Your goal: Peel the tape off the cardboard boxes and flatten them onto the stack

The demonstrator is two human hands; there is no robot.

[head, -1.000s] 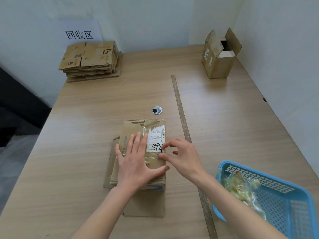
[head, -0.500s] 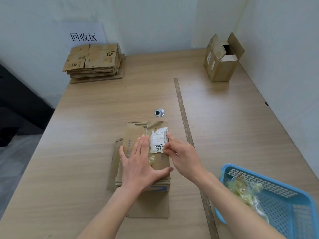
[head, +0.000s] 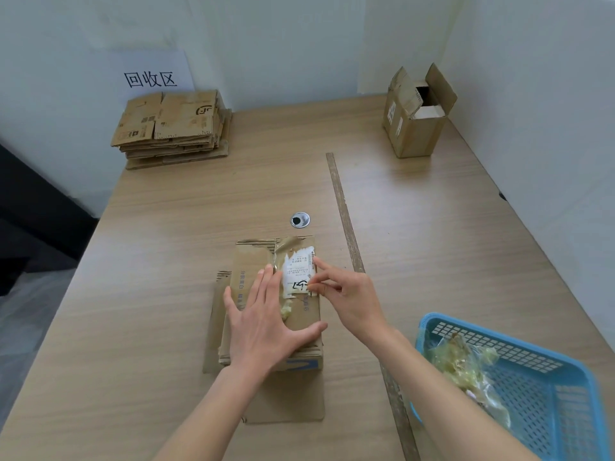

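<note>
A flattened cardboard box (head: 248,261) lies on the wooden table in front of me. A torn white label (head: 297,271) with clear tape sits on its right panel. My left hand (head: 266,321) presses flat on the box, fingers spread. My right hand (head: 346,294) pinches the label's right edge between thumb and fingers. A crumpled bit of tape (head: 286,311) lies just below the label. The stack of flattened boxes (head: 173,128) rests at the far left corner. An upright box (head: 416,118) with open flaps stands at the far right.
A blue plastic basket (head: 549,387) at the near right holds crumpled peeled tape (head: 462,361). A long wooden strip (head: 346,221) runs down the table beside my right hand. A round metal grommet (head: 300,220) sits beyond the box. White walls close off the far and right sides.
My right hand has slid up the label's right edge, and the label's lower edge has lifted and curled. The left hand stays pressed on the box.
</note>
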